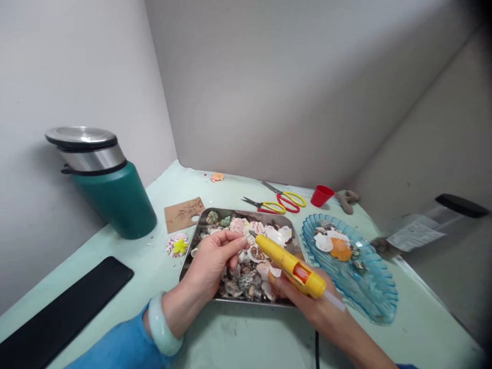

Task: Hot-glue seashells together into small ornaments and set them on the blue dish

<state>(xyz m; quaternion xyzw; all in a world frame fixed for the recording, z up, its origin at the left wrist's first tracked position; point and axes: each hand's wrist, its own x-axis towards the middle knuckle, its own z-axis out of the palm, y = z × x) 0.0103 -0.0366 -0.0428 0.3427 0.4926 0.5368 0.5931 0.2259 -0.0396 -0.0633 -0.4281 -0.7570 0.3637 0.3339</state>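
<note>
My right hand [307, 302] grips a yellow glue gun [286, 264], its nozzle pointing up-left over a steel tray [246, 303] full of seashells. My left hand [215, 259], with a pale green bangle on the wrist, hovers over the tray's left side and pinches a small shell [240, 237] at its fingertips, right at the nozzle tip. The gun's cord drops off the near table edge.
A blue glass dish [369, 287] with a few shells sits right of the tray. Behind lie two scissors [277, 202], a red cup [321, 195], a brown card [183, 213]. A green flask [111, 189] and black slab [61, 312] are left; a clear jar [434, 225] right.
</note>
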